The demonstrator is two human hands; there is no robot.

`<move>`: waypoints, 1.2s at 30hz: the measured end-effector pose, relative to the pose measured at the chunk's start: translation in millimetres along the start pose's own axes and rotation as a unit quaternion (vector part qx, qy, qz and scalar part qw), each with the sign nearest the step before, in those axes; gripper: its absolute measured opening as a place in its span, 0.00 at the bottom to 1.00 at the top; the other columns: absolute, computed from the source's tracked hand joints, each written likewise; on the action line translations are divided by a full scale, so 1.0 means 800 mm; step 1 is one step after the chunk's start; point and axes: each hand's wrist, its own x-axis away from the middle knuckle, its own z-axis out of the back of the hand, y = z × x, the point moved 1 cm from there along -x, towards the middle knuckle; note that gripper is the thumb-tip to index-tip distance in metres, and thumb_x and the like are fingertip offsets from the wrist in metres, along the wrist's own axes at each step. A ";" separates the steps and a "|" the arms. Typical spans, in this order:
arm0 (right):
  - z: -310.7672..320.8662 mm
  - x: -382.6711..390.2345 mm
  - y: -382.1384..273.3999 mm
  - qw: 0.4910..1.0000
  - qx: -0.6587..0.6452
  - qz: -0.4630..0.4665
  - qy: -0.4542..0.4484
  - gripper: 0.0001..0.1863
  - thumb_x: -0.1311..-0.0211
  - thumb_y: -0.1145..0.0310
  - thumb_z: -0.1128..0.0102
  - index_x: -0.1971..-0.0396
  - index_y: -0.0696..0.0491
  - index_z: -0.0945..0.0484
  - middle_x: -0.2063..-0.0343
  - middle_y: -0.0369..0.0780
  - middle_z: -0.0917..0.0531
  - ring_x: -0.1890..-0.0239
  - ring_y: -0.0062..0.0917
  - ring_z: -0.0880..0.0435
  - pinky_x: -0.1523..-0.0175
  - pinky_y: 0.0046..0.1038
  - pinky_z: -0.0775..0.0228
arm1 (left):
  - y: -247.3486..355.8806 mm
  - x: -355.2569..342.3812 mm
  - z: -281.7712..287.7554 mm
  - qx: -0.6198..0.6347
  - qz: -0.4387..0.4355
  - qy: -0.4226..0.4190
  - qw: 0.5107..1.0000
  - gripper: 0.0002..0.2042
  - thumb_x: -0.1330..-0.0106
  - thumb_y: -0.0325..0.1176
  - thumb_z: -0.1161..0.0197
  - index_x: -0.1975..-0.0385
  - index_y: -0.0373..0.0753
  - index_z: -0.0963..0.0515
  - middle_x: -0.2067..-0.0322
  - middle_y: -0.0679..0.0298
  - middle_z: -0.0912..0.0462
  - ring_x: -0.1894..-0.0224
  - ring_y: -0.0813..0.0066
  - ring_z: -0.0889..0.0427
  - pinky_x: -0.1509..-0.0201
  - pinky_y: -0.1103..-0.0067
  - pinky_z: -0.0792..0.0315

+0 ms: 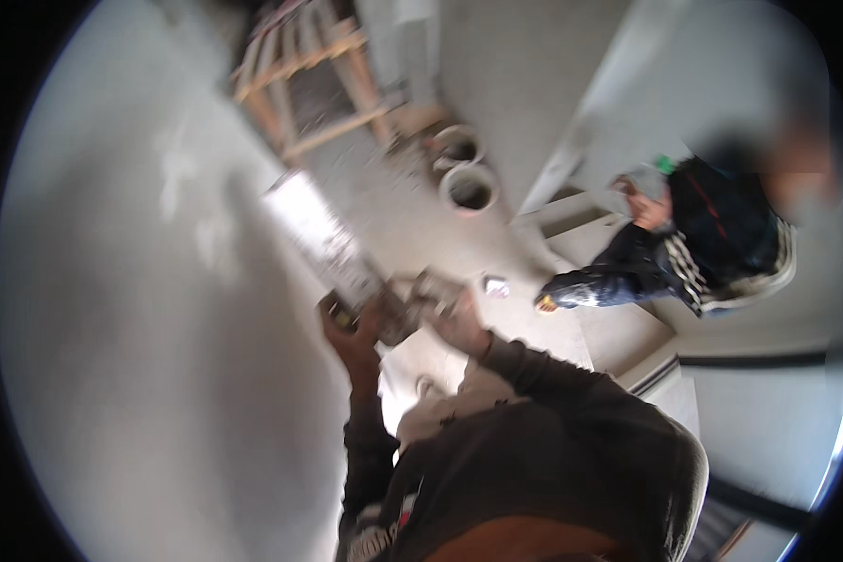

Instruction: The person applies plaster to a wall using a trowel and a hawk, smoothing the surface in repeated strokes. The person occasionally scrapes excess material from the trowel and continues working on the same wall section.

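My left hand (354,343) is closed around the near end of a plastering trowel (320,234). Its long, flat blade is bright at the far end and smeared with grey nearer my fingers. It points up and to the left, close to the pale wall. My right hand (461,323) is beside its near end, fingers curled around a small greyish tool (433,287). Motion blur hides that tool's exact kind. Both hands are in front of my body.
A pale wall (150,328) fills the left side. A wooden trestle (314,94) stands at the far end, with two buckets (468,190) to its right. Another person (721,234) at the right holds a clear thing with a green top. A small whitish object (496,287) lies on the floor.
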 end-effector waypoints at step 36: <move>0.128 0.059 -0.088 0.999 0.039 0.017 0.020 0.17 0.49 0.67 0.30 0.58 0.57 0.16 0.75 0.39 0.21 0.76 0.24 0.23 0.69 0.26 0.31 | 0.084 0.154 -0.135 -0.269 -0.199 0.073 0.939 0.50 0.42 0.35 0.24 0.24 0.30 0.51 0.63 0.47 0.15 0.64 0.54 0.14 0.57 0.67 0.20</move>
